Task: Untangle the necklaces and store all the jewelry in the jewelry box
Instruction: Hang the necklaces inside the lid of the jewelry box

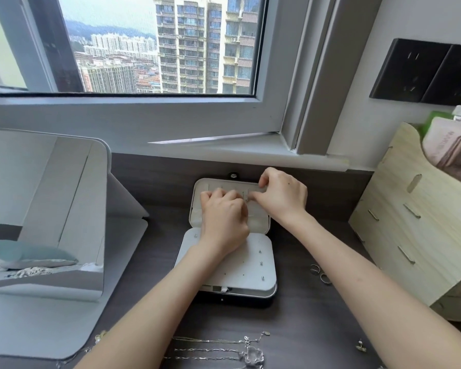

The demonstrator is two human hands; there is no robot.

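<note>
over the far half of the open jewelry box (250, 302), the left hand (224, 219) and right hand (281, 197) meet, fingers curled; whether they pinch anything i cannot tell.

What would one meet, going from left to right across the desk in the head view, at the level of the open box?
mirror → jewelry box → rings → wooden organizer
</note>
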